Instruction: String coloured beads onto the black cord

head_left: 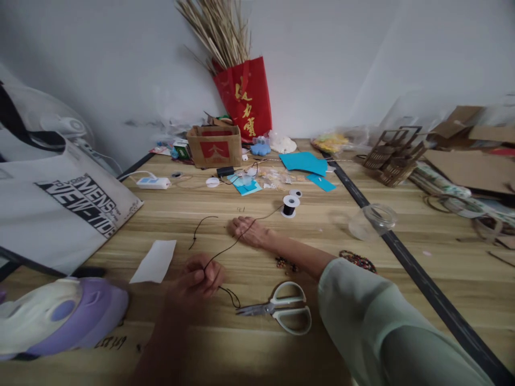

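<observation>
Got black cord (225, 250) pinched in left hand (204, 276) over wooden table (209, 354), running across right hand (250, 231) to white-flanged spool (288, 208). Can't tell right hand's grip; laid low at table. Also seeing white-handled scissors (272, 308) right of left hand, loose beads (280, 262) beyond scissors, white paper (155, 261) left.

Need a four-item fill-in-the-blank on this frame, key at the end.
Of the left hand and the right hand, the one nearer the spool is the ____.
The dark cord is pinched by the ____ one.
The scissors have ____ handles.
Dry stalks stick out of a ____ bag.
Missing words: right; left; white; red.
</observation>
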`<state>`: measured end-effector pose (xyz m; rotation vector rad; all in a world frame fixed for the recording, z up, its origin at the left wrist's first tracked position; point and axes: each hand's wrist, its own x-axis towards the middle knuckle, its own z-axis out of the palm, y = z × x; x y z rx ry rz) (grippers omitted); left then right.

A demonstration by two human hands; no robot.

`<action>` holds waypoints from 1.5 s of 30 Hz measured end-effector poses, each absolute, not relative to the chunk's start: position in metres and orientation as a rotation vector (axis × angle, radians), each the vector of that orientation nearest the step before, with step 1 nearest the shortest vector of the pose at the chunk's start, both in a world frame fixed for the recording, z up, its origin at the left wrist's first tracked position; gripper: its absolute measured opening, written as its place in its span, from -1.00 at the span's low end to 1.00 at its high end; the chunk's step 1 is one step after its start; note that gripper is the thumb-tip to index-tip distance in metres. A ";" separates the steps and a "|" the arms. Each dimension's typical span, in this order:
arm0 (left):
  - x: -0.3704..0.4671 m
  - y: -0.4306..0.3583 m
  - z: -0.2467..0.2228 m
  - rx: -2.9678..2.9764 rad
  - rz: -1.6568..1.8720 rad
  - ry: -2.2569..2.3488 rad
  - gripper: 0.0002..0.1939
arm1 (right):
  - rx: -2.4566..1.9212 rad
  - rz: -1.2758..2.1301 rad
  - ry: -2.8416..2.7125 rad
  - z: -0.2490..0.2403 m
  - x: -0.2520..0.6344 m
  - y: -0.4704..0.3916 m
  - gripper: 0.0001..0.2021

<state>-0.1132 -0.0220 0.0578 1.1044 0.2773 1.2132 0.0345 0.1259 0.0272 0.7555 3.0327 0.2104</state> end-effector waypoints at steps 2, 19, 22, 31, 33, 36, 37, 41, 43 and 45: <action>-0.114 -0.022 0.058 1.110 1.204 0.265 -0.82 | 0.763 0.203 3.044 0.027 0.045 0.113 -0.75; -0.111 -0.024 0.056 1.062 1.149 0.325 -0.83 | 0.814 -0.268 3.003 -0.001 0.046 0.105 -0.27; -0.114 -0.022 0.055 1.078 1.153 0.350 -0.83 | 0.830 -0.332 2.961 0.007 0.039 0.121 -0.29; -0.114 -0.025 0.063 1.080 1.192 0.325 -0.84 | 0.753 -0.344 2.990 0.027 0.104 0.080 -0.23; -0.112 -0.026 0.064 1.092 1.172 0.293 -0.84 | 0.741 -0.375 2.982 0.021 0.112 0.069 -0.22; -0.111 -0.026 0.064 1.108 1.164 0.275 -0.83 | 0.703 -0.353 2.993 0.013 0.104 0.068 -0.21; -0.111 -0.026 0.063 1.114 1.163 0.279 -0.82 | 0.707 -0.331 3.000 0.011 0.097 0.071 -0.21; -0.115 -0.023 0.061 1.103 1.173 0.334 -0.83 | 0.751 -0.268 2.959 0.013 0.062 0.096 -0.24; -0.116 -0.021 0.061 1.086 1.175 0.373 -0.84 | 0.798 -0.252 2.958 0.018 0.051 0.109 -0.30; -0.118 -0.019 0.060 1.070 1.178 0.397 -0.84 | 0.809 -0.278 2.972 0.024 0.049 0.118 -0.34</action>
